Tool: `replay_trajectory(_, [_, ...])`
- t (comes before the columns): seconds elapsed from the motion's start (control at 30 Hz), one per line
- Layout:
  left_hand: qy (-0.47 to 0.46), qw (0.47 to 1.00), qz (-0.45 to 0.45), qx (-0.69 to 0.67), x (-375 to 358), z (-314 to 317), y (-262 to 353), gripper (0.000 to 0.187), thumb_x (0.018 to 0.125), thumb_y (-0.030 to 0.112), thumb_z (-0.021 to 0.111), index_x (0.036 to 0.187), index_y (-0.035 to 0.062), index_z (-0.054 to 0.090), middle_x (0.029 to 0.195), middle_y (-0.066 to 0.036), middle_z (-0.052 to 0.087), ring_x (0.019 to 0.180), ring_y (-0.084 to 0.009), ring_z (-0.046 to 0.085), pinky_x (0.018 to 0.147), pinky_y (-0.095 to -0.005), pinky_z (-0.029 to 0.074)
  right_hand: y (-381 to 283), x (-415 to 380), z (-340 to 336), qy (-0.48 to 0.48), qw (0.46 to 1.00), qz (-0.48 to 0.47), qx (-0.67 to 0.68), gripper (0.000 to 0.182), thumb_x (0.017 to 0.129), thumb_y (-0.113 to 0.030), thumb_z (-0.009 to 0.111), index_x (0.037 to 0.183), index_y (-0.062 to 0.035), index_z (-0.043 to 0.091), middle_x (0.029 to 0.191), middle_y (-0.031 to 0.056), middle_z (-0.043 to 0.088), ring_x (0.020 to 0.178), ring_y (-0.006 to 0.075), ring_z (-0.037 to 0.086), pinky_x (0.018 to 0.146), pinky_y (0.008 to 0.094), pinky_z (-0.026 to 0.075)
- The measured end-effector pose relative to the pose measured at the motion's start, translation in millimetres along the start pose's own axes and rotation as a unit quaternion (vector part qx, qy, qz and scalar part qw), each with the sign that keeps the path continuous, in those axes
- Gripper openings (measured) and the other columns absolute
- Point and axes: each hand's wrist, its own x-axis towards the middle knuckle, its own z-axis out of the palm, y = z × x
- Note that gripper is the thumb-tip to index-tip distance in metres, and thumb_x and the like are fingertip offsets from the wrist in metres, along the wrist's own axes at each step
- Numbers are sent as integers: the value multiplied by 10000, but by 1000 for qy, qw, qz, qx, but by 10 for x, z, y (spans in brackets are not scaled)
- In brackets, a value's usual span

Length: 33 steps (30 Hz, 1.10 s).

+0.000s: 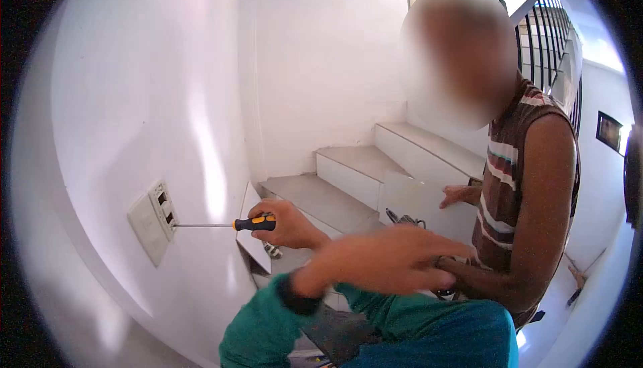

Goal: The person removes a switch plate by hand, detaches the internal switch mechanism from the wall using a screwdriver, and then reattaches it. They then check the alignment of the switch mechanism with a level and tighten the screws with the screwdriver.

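Left of the right hand [288, 224]: the screwdriver [254, 224] runs out from the fingers toward the wall [201, 133], its long axis nearly level and aimed away from the palm.
Right hand's grip: thumb and fingers pinch the black and yellow handle; the metal shaft [204, 225] lies wholly beyond the fingertips.
Tip to socket frame [163, 208]: the shaft ends at the frame's lower end, on the side nearer the grip; whether it sits in a screw head is too small to tell.
Socket frame, from the grip: leftward and slightly higher, tilted in view, with dark openings along it.
Plain white plate [149, 230]: just past the frame, farther from the grip.
Nearer hand: the right, by far; the left hand [395, 257] lies on the opposite side of the grip, its forearm crossing in front of the right wrist.
Left hand's fingers: extended and loosely spread, blurred, close to the other person's forearm [479, 284]; contact cannot be told.
Behind the handle: a leaning white panel [253, 234], with the steps [308, 197] beyond.
Far side, past the left hand: the other person's outstretched hand [459, 196], well apart from the screwdriver.
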Motion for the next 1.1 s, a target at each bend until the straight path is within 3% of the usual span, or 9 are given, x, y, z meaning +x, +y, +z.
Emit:
replay_trajectory(0.07, [111,962,-234,-81,-693,-147,156,410,915,296,604,1253,65,592,949,-129,701,794,-197,660,703,-324,522,183,44,39,11,999,-47,23,346,693,-133,783,975,-2,632,905,139,648,856,262,636,767,346,501])
replay_trajectory(0.1, [237,959,-112,107,-1136,-48,-248,351,902,319,630,1101,34,681,797,-102,691,621,-118,611,573,-268,493,173,56,22,16,998,-52,26,346,693,-133,783,975,-2,632,905,139,648,856,262,636,767,346,501])
replay_trajectory(0.17, [483,811,-329,-30,-1725,157,-148,329,911,308,623,909,-13,695,611,-38,598,464,-94,490,453,-239,405,69,57,-78,-11,986,-152,-68,358,695,-157,787,981,-3,636,929,151,650,862,294,636,774,362,503])
replay_trajectory(0.37, [665,544,-400,319,-2475,600,-669,232,911,201,622,910,-26,671,731,-71,646,678,-131,592,636,-277,497,43,39,-85,32,984,-139,-106,244,724,-153,761,918,-38,668,892,133,657,833,291,638,743,370,516])
replay_trajectory(0.4, [676,553,-389,292,-2385,604,-542,223,913,203,628,943,-15,665,832,-87,672,765,-141,613,710,-287,510,134,80,-168,48,973,-221,-49,218,704,-94,767,898,-40,683,867,121,653,786,285,627,723,362,518])
replay_trajectory(0.57, [647,646,-306,266,-2295,381,112,193,953,179,586,1001,11,669,967,-84,691,861,-143,625,791,-270,501,74,-144,-1036,115,993,-3,41,247,707,-119,821,899,-31,692,735,33,667,707,113,608,669,264,500])
replay_trajectory(0.77, [618,736,-204,184,-2474,-78,142,204,959,184,567,1015,12,662,1062,-144,685,995,-215,641,845,-353,524,156,82,-1301,143,958,-167,183,360,691,-226,761,974,-18,680,859,54,689,685,100,601,625,247,482])
replay_trajectory(0.93, [636,750,-164,76,-2068,-233,-90,328,999,232,468,1161,1,634,1100,-137,677,1101,-216,586,1005,-346,417,-300,145,-1327,-126,983,-127,38,526,648,-292,726,1092,-15,678,1086,100,696,902,138,632,755,266,481])
replay_trajectory(1.1, [614,781,-105,43,-2010,-230,-424,631,1025,455,254,1411,-29,380,1448,-177,407,1351,-271,368,1159,-375,197,-563,325,-703,-192,953,-233,34,590,624,-165,691,1198,-41,637,1091,155,685,766,164,663,728,290,515])
